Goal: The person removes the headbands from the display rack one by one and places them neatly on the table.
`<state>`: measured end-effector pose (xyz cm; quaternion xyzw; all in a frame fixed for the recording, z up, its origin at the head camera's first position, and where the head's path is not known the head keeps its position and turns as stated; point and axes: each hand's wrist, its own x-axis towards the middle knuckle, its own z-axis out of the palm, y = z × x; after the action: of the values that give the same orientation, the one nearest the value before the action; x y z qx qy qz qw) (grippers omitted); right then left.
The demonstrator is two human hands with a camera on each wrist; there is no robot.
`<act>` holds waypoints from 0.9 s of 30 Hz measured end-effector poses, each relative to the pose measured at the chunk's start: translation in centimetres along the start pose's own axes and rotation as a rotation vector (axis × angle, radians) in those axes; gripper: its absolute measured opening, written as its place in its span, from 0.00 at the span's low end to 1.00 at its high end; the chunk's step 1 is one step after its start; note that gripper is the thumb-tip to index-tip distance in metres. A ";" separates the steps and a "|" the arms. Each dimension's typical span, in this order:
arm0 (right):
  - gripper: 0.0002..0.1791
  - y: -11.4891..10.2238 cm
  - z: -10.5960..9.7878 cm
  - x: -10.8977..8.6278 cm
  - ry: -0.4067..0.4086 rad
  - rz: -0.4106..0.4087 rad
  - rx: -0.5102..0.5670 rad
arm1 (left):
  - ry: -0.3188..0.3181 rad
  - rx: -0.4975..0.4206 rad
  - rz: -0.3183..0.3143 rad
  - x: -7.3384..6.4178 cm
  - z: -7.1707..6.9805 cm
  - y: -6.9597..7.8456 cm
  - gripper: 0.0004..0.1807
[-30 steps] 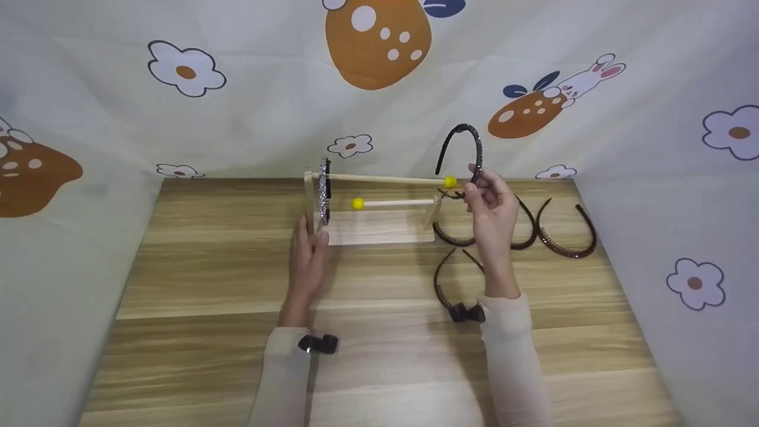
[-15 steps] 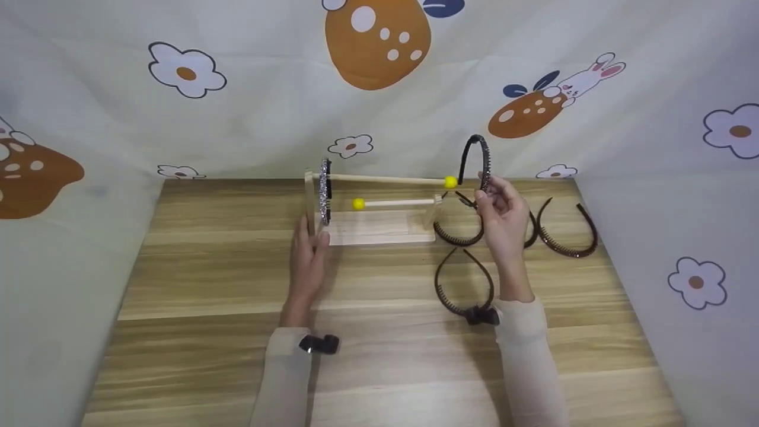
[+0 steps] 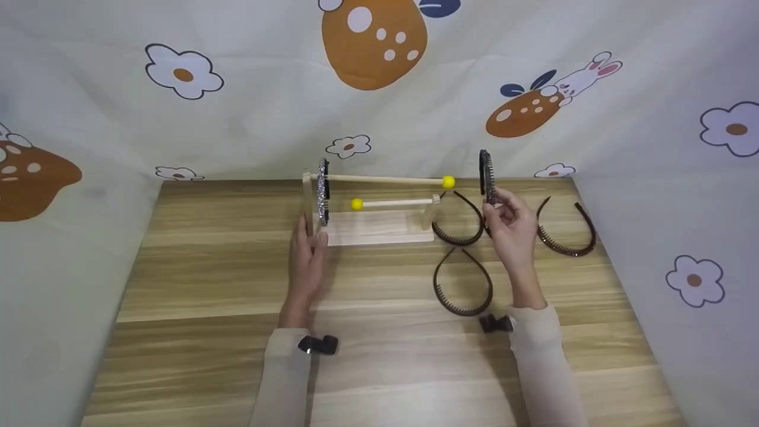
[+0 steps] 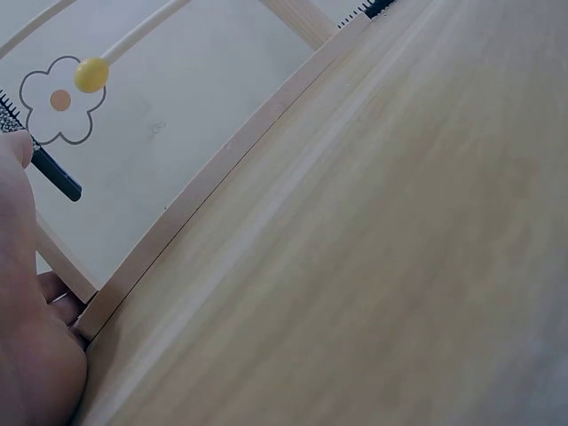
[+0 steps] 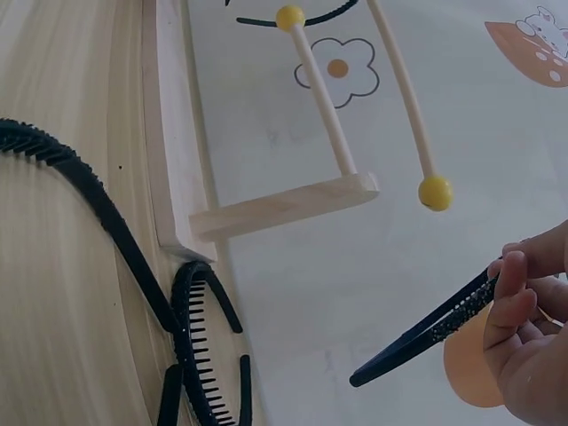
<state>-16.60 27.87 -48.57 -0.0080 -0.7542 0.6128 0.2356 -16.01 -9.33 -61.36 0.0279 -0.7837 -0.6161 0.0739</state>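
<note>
My right hand [image 3: 514, 231] pinches a black, sparkly toothed headband [image 3: 487, 169] between thumb and fingers. It is raised just right of the yellow ball [image 3: 449, 182] that tips the upper rod of a wooden stand [image 3: 379, 228]. In the right wrist view, the headband [image 5: 426, 333] points away below the rod ends. My left hand [image 3: 307, 255] holds the stand's left end, thumb in front and fingers behind the post. A silver glitter headband [image 3: 323, 193] hangs on the upper rod [image 3: 385, 178] beside that post.
Dark toothed headbands lie on the wooden table [image 3: 379, 367]: one [image 3: 456, 240] by the stand's right end, another [image 3: 462, 311] nearer, a third [image 3: 566, 251] farther right. A lower rod with a yellow ball [image 3: 356, 204] points left. Printed cloth [image 3: 255, 118] walls the back and sides.
My right hand has moved right and slightly down with the headband, away from the upper rod's ball, and the headband has turned nearly edge-on. The left hand stays at the stand.
</note>
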 end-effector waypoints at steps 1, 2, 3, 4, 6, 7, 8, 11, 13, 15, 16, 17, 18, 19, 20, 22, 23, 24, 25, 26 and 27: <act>0.15 0.1 -0.2 0.0 -0.004 0.004 -0.008 | 0.000 0.001 0.000 0.0 0.0 0.0 0.41; 0.15 0.3 -0.3 0.0 -0.008 0.006 -0.009 | 0.000 0.002 0.002 0.0 0.0 0.0 0.41; 0.15 0.4 -0.5 -0.1 -0.015 0.009 -0.011 | 0.001 0.002 0.005 0.0 0.0 0.0 0.41; 0.16 0.6 -0.7 -0.1 -0.020 0.012 -0.010 | 0.002 0.000 0.003 -0.1 0.0 0.0 0.41; 0.16 0.8 -1.0 -0.1 -0.026 0.017 -0.005 | 0.004 0.004 0.007 -0.1 0.0 0.0 0.41; 0.16 0.9 -1.2 -0.2 -0.028 0.017 -0.005 | 0.005 0.003 0.005 -0.1 0.0 0.0 0.41; 0.16 1.0 -1.4 -0.2 -0.031 0.015 -0.001 | 0.005 0.003 0.006 -0.1 0.0 0.0 0.42; 0.17 1.3 -2.0 -0.3 -0.036 0.009 0.003 | 0.004 0.002 -0.008 -0.1 0.0 0.0 0.42; 0.16 1.4 -2.4 -0.5 -0.037 0.014 0.003 | 0.003 0.000 -0.018 -0.1 0.1 0.0 0.42; 0.15 1.6 -2.7 -0.7 -0.034 0.019 0.004 | 0.000 -0.003 -0.025 -0.1 0.1 0.0 0.42; 0.14 1.8 -2.9 -0.8 -0.031 0.023 0.000 | -0.004 -0.002 -0.026 -0.1 0.1 0.1 0.41; 0.14 1.9 -3.1 -0.9 -0.028 0.027 -0.006 | -0.004 -0.004 -0.027 -0.1 0.1 0.1 0.41; 0.13 2.0 -3.3 -1.0 -0.025 0.028 -0.016 | -0.004 -0.004 -0.026 -0.1 0.1 0.2 0.41; 0.12 2.2 -3.5 -1.0 -0.023 0.026 -0.027 | -0.007 -0.003 -0.026 -0.1 0.1 0.2 0.41; 0.12 2.3 -3.7 -1.1 -0.025 0.020 -0.034 | -0.008 -0.004 -0.026 0.0 0.1 0.2 0.41; 0.11 2.6 -4.2 -1.3 -0.032 0.011 -0.044 | -0.009 -0.001 -0.022 -0.1 0.1 0.3 0.40; 0.10 2.7 -4.4 -1.3 -0.038 0.010 -0.050 | -0.009 -0.005 -0.021 -0.1 0.0 0.3 0.41; 0.10 2.8 -4.6 -1.4 -0.044 0.010 -0.052 | -0.011 -0.007 -0.022 -0.2 0.0 0.4 0.41; 0.10 2.9 -4.9 -1.4 -0.050 0.012 -0.053 | -0.014 -0.011 -0.026 -0.2 0.0 0.3 0.41; 0.10 3.0 -5.1 -1.5 -0.058 0.017 -0.052 | -0.017 -0.015 -0.030 -0.3 0.0 0.4 0.41; 0.10 3.1 -5.4 -1.5 -0.064 0.025 -0.058 | -0.021 -0.017 -0.035 -0.3 0.0 0.3 0.42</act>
<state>-14.14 33.14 -51.23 -0.0045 -0.7787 0.5937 0.2031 -15.66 -9.20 -61.08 0.0346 -0.7784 -0.6243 0.0549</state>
